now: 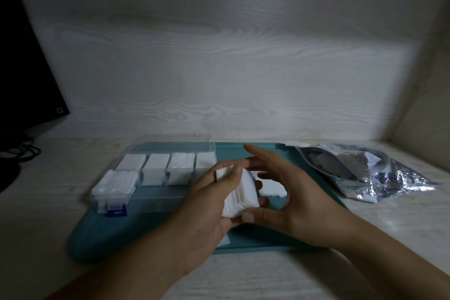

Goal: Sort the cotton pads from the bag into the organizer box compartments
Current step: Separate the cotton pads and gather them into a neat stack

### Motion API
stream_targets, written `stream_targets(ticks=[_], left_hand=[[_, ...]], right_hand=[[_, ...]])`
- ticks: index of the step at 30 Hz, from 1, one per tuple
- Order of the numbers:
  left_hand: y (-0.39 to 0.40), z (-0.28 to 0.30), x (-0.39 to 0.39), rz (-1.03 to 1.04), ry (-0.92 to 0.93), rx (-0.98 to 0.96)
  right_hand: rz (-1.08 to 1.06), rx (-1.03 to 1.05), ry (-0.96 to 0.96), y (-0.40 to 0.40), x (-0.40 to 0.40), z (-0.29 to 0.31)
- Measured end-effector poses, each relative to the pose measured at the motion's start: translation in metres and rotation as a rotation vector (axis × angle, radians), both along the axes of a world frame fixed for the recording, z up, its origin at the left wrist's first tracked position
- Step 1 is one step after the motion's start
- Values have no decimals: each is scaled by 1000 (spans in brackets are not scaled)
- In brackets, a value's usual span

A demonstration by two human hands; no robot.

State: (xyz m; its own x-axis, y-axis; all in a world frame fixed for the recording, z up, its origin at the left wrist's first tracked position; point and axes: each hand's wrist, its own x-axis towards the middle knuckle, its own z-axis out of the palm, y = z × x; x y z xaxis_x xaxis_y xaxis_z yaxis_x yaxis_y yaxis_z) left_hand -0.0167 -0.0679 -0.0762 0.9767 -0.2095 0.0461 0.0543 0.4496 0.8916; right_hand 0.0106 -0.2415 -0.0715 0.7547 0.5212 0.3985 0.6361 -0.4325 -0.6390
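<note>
A stack of white square cotton pads (239, 192) sits between both hands above the teal mat. My left hand (209, 204) wraps the stack from the left, thumb on top. My right hand (287, 192) cups it from the right, its thumb under the stack's lower edge and its fingers spread behind. The clear plastic organizer box (155, 200) lies open to the left, several compartments filled with white pads (155, 169). A crinkled silver bag (360, 170) lies at the right, with pads inside. A few loose pads (272, 187) lie on the mat behind the hands.
The teal mat (117, 234) lies on a pale wood-grain desk (267, 277). A dark monitor (22, 68) and cables (19, 151) stand at the far left. A wood-grain wall panel rises behind. The box's clear lid (175, 146) lies open at the back.
</note>
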Motion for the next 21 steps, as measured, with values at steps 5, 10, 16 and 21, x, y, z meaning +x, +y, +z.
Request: stream_targets(ticks=[5, 10, 16, 21], left_hand=[[0, -1, -1, -8, -3, 19], [-1, 1, -3, -20, -24, 15], [-1, 1, -5, -10, -14, 3], [4, 9, 2, 120, 35, -53]], right_hand=[[20, 30, 21, 0, 1, 0], [27, 58, 24, 0, 2, 2], [19, 28, 46, 2, 0, -1], [-139, 74, 64, -17, 15, 9]])
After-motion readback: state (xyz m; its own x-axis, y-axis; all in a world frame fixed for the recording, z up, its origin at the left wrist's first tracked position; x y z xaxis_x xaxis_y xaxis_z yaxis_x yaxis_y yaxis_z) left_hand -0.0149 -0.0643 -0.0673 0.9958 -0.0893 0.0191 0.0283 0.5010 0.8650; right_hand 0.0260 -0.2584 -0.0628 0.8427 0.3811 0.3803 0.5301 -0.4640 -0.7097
